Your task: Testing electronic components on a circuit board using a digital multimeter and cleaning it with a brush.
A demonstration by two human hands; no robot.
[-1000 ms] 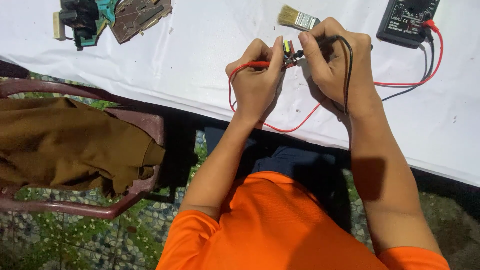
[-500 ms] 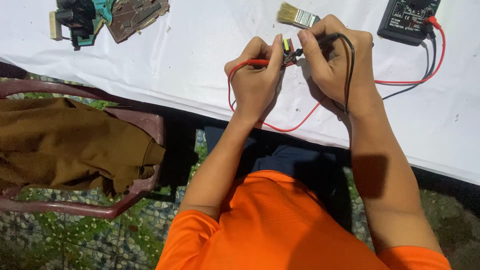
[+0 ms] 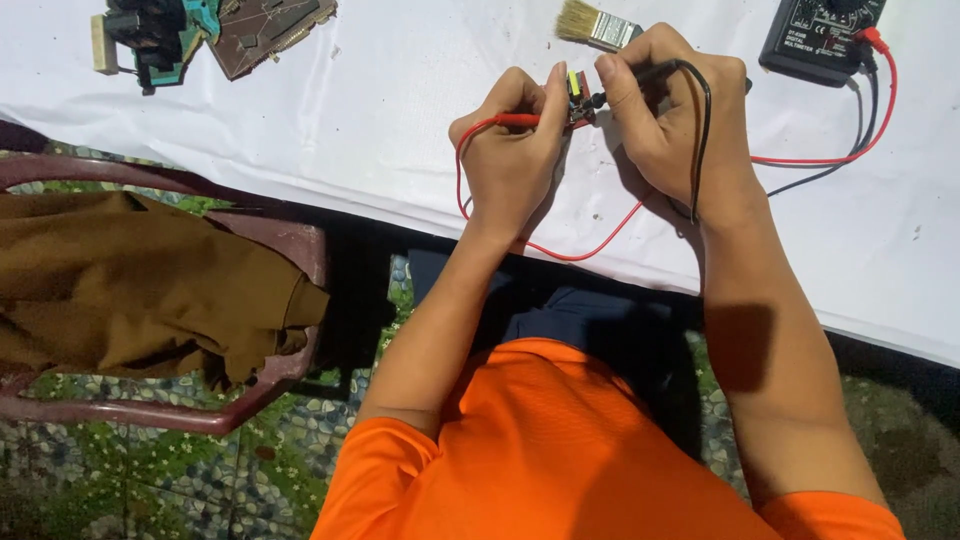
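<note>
The left hand (image 3: 515, 150) pinches a red probe (image 3: 515, 120) between thumb and fingers, its tip set against a small electronic part (image 3: 577, 95) held up between both hands over the white table (image 3: 330, 120). The right hand (image 3: 680, 120) is closed around a black probe (image 3: 640, 75) whose tip meets the same part from the other side; which fingers steady the part itself is hard to make out, since it is small and half hidden. The red lead (image 3: 560, 250) loops down past the table edge and runs back toward the black multimeter (image 3: 820, 40) at the far right. A paintbrush (image 3: 595, 25) lies just beyond the hands. Circuit boards (image 3: 215, 30) sit well apart at the far left, and a brown cloth (image 3: 130, 290) drapes a chair (image 3: 150, 410) beside the table.
</note>
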